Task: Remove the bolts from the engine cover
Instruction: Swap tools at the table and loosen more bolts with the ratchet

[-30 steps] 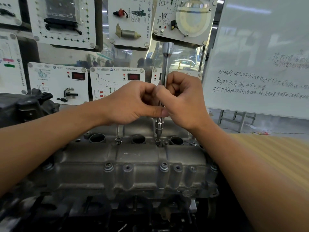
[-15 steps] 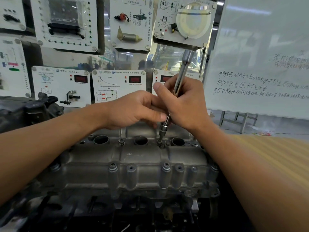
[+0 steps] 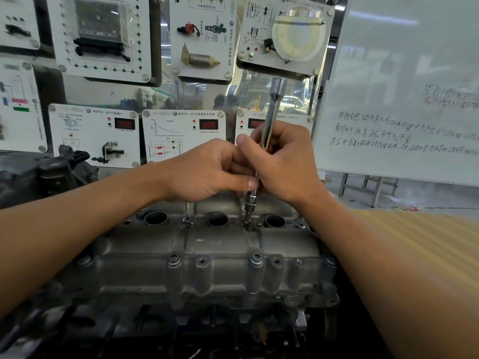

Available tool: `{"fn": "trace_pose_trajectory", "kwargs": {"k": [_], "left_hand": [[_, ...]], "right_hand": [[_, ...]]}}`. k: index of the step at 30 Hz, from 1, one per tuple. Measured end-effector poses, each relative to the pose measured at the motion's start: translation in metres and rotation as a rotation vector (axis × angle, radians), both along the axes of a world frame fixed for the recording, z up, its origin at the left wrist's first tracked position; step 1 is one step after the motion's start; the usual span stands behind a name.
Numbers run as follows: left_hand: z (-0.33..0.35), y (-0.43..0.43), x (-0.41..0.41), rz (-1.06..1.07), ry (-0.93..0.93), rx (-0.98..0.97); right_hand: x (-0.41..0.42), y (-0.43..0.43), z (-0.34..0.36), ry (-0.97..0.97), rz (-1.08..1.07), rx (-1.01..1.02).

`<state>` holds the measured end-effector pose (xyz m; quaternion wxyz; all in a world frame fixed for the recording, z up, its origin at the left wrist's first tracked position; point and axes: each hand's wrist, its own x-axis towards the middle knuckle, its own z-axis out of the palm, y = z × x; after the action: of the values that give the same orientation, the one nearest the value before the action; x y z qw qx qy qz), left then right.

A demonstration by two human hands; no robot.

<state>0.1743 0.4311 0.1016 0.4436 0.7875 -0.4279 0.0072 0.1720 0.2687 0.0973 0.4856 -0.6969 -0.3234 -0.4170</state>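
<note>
- Two hands: left hand (image 3: 207, 172) and right hand (image 3: 285, 167) both grip tilted socket driver (image 3: 270, 117), tip on bolt (image 3: 246, 224).
- Engine cover (image 3: 220, 246) grey, grimy cast metal.
- Whiteboard (image 3: 404, 60) handwriting blurred, unreadable.

Two bare arms fill the lower frame: the left arm (image 3: 77, 224) enters from the left edge, the right arm (image 3: 388, 268) from the lower right corner, each uncovered right up to the frame edge. The left hand (image 3: 207, 172) and right hand (image 3: 287, 164), near the centre, are bare too. Both visible thumbnails are cut short and plain.
</note>
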Motion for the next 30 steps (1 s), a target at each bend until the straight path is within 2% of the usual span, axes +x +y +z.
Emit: {"fn": "trace_pose_trajectory", "kwargs": {"k": [5,11,16,21,27,30], "left_hand": [[0.0011,-0.0020,0.0010,0.119,-0.092,-0.089],[-0.0006,0.0002,0.0003,-0.063,0.072,-0.044],[0.0018,-0.0011,0.0014,0.104,-0.072,-0.069],[0.0001,0.0001,-0.0014,-0.027,0.019,-0.009],[0.0029,-0.0019,-0.0030,0.140,-0.104,-0.035],[0.0025,-0.0017,-0.0041,0.100,-0.079,-0.063]], "right_hand": [[-0.0002,0.0006,-0.0005,0.006,0.014,-0.027],[0.0010,0.0000,0.0005,0.004,0.015,0.031],[0.0001,0.0004,0.0005,0.004,0.031,0.025],[0.0006,0.0002,0.0008,0.004,0.027,0.043],[-0.0013,0.0003,0.0017,0.004,0.035,0.035],[0.0001,-0.0011,0.0037,-0.002,0.035,0.054]]}}
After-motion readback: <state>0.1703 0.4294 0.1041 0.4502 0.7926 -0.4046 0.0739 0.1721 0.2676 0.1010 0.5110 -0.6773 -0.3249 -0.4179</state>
